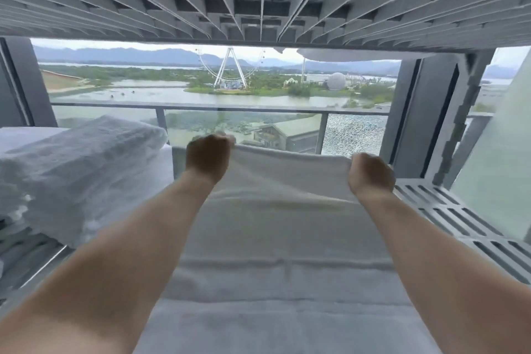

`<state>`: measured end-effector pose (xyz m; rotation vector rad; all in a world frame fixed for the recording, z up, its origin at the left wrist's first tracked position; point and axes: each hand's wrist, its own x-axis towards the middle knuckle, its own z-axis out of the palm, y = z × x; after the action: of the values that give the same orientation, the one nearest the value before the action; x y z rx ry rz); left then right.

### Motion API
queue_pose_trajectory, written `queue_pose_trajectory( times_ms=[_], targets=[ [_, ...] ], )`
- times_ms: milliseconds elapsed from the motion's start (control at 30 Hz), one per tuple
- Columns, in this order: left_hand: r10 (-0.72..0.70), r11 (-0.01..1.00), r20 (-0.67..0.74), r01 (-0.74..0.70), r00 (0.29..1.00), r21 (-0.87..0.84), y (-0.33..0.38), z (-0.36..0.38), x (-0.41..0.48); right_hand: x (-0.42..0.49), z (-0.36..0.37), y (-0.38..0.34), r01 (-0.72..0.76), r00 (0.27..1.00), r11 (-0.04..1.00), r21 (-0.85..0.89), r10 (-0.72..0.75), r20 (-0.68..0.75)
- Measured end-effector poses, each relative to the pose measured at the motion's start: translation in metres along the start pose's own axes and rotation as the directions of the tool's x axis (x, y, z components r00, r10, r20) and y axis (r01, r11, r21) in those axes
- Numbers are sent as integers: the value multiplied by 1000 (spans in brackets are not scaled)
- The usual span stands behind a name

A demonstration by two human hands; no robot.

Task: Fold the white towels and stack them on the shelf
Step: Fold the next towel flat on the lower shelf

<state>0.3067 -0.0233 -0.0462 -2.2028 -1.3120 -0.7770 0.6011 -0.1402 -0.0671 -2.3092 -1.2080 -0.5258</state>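
While both arms reach forward into the shelf, the left hand (209,154) and the right hand (370,172) are each clenched on the far edge of a white towel (281,227), one at each far corner. This towel lies flat on the lower shelf board (448,210), which is grey and has long slots in it, and its surface shows some cross folds or stripes nearer to the camera. The far edge is lifted a little between the two hands and hangs slightly in the middle. To the left, just beside the left forearm, a stack of folded white towels (77,164) rests on the same level; its front side looks soft and a bit blurred, so I cannot count the pieces. Above everything is the underside of the upper shelf board (258,0), with a grid of ribs, and a piece of white cloth (344,54) hangs over its far edge at the right. Behind the shelf stands a large window with a glass railing (244,109), and through it a big wheel (230,69), water, green land and distant hills are visible. A grey post (431,118) of the shelf rises at the right side.
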Motion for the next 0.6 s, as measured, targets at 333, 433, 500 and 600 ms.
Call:
queue_pose_trajectory(
  times_ms=[333, 433, 500, 600],
  targets=[
    [18, 1000, 112, -15, 993, -28, -4, 21, -78, -45, 23, 33, 143, 989, 990, 1, -143, -33],
    [49, 997, 144, -57, 988, 54, -1, 8, -98, -60, 9, 36, 204, 977, 977, -54, -207, -51],
    [48, 997, 130, -56, 990, 58, -1, -2, -112, -74, -1, 40, 229, 973, 968, -106, -231, -5],
    [45, 999, 176, -46, 983, -2, 3, -11, -134, -93, -14, 45, 203, 977, 965, -166, -188, 102]
  ],
)
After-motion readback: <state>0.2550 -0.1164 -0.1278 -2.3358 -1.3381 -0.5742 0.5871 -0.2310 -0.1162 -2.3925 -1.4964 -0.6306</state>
